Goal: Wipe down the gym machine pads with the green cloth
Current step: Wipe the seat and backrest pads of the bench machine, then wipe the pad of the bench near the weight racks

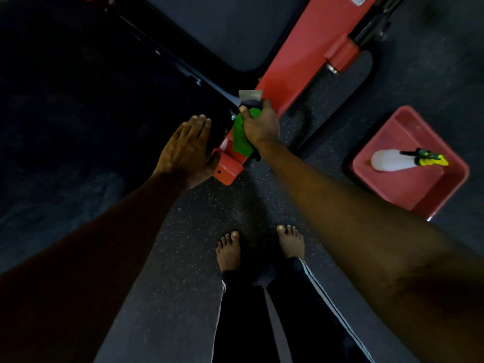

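Hands apart, one on each side of the machine's lower frame end. Left hand (187, 148): fingers straight and held together, palm down on the edge of the large dark pad (78, 106) that fills the left of the view. Right hand (259, 121): fingers and thumb curled round the green cloth (241, 138), which hangs from the fist against the red frame (309, 45). A dark fold and a pale grey piece show just above the knuckles; what they are cannot be told. A second dark pad (222, 27) lies at the top, between the large pad and the red frame. To the right, well apart from both hands, a red tray (408, 195) sits on the speckled floor (188, 244), with a white spray bottle (392, 159) lying on its side inside it, yellow-and-green trigger head pointing right. Bare feet (229, 250) and dark trousers (246, 323) with white side stripes appear below, between the two forearms.
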{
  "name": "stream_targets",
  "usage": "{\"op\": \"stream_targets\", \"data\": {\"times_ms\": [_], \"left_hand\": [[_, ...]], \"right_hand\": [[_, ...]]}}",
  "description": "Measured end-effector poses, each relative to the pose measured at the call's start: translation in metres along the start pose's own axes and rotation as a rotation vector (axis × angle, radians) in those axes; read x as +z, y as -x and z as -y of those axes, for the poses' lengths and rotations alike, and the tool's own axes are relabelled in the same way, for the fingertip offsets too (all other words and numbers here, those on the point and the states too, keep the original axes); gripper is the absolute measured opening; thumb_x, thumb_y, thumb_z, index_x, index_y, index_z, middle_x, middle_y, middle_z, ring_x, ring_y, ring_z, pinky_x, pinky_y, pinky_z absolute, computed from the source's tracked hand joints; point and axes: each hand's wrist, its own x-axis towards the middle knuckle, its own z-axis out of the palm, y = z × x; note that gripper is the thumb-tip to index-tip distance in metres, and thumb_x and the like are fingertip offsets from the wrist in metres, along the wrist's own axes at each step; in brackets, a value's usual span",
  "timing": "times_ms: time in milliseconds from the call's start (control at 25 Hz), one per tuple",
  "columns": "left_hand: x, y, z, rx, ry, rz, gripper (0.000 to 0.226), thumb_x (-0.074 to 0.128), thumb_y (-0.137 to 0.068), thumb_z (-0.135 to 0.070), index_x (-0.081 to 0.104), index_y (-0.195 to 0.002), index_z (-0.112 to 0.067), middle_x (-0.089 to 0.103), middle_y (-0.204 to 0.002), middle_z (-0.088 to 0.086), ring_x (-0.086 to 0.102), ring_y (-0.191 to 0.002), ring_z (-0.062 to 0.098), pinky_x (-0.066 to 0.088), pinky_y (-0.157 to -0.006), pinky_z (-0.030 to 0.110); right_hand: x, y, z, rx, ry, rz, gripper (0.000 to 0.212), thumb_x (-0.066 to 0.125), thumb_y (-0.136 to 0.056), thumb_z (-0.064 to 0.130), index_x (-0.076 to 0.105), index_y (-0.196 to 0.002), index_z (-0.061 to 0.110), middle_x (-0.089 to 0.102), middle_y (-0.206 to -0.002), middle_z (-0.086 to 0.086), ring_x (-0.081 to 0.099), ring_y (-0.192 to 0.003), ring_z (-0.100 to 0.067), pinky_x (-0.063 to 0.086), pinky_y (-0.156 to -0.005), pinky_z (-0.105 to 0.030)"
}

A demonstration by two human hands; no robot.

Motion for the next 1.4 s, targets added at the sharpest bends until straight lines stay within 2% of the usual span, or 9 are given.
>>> {"op": "stream_targets", "data": {"times_ms": [120,200,360,600,760,880,1040,1320,1400], "left_hand": [[-0.023,-0.007,-0.021,0.006,0.059,-0.034,0.07,0.047,-0.099,-0.04,0.03,-0.154,0.0,0.031,-0.16,0.019,0.025,-0.15,0.032,0.016,-0.123,0.04],[-0.047,-0.008,-0.031,-0.008,0.089,-0.082,0.067,0.039,-0.098,-0.042,0.04,-0.149,0.001,0.04,-0.154,0.022,0.034,-0.145,0.035,0.023,-0.121,0.043],[-0.113,0.003,-0.042,-0.041,0.13,-0.165,0.071,0.025,-0.095,-0.047,0.056,-0.136,0.003,0.053,-0.143,0.024,0.047,-0.136,0.038,0.034,-0.117,0.045],[-0.26,0.045,-0.064,0.005,0.056,-0.287,0.065,0.027,-0.097,-0.039,0.062,-0.127,0.007,0.061,-0.131,0.027,0.057,-0.125,0.039,0.042,-0.112,0.045],[-0.375,0.082,-0.096,0.012,0.049,-0.368,0.066,0.027,-0.097,-0.04,0.064,-0.121,0.009,0.066,-0.122,0.027,0.063,-0.116,0.04,0.048,-0.105,0.044],[-0.456,0.108,-0.125,0.043,0.112,-0.444,0.068,0.027,-0.097,-0.044,0.062,-0.126,0.006,0.065,-0.126,0.024,0.061,-0.119,0.038,0.047,-0.106,0.044],[-0.555,0.134,-0.164,0.07,0.208,-0.49,0.053,0.042,-0.101,-0.04,0.053,-0.14,-0.005,0.057,-0.139,0.017,0.051,-0.13,0.034,0.039,-0.112,0.041],[-0.66,0.163,-0.221,0.16,0.168,-0.559,0.064,0.035,-0.095,-0.046,0.052,-0.142,-0.006,0.058,-0.138,0.016,0.051,-0.13,0.031,0.036,-0.11,0.037],[-0.69,0.171,-0.244,0.205,0.146,-0.591,0.065,0.035,-0.094,-0.046,0.053,-0.14,-0.004,0.059,-0.136,0.017,0.053,-0.128,0.032,0.035,-0.108,0.036]], "right_hand": [[-0.027,0.011,0.013,-0.03,-0.029,0.013,0.047,0.068,-0.09,0.039,0.057,-0.127,0.013,0.065,-0.122,-0.014,0.06,-0.115,-0.033,0.048,-0.096,-0.041],[-0.047,0.022,0.03,-0.069,-0.039,0.023,0.046,0.068,-0.09,0.04,0.057,-0.126,0.015,0.065,-0.12,-0.013,0.06,-0.114,-0.033,0.049,-0.096,-0.042],[-0.099,0.046,0.084,-0.152,-0.021,0.022,0.048,0.068,-0.088,0.047,0.058,-0.125,0.019,0.066,-0.118,-0.013,0.062,-0.111,-0.033,0.05,-0.094,-0.039],[-0.202,0.096,0.183,-0.269,-0.029,-0.025,0.049,0.066,-0.087,0.052,0.059,-0.123,0.019,0.067,-0.121,-0.012,0.062,-0.115,-0.033,0.05,-0.095,-0.041],[-0.296,0.147,0.259,-0.337,-0.022,-0.047,0.044,0.066,-0.089,0.05,0.06,-0.122,0.02,0.068,-0.12,-0.01,0.061,-0.115,-0.032,0.049,-0.093,-0.036],[-0.368,0.186,0.314,-0.413,-0.064,-0.096,0.042,0.066,-0.09,0.049,0.062,-0.12,0.02,0.069,-0.121,-0.008,0.061,-0.118,-0.031,0.048,-0.093,-0.035],[-0.454,0.231,0.381,-0.466,-0.076,-0.166,0.039,0.066,-0.091,0.047,0.062,-0.12,0.021,0.069,-0.121,-0.008,0.061,-0.116,-0.03,0.045,-0.087,-0.03],[-0.565,0.29,0.444,-0.574,-0.137,-0.276,0.033,0.068,-0.089,0.047,0.065,-0.11,0.022,0.072,-0.111,-0.004,0.065,-0.109,-0.027,0.048,-0.085,-0.03],[-0.6,0.307,0.453,-0.582,-0.132,-0.323,0.033,0.067,-0.089,0.046,0.065,-0.111,0.021,0.071,-0.112,-0.005,0.063,-0.11,-0.027,0.044,-0.081,-0.026]]}}
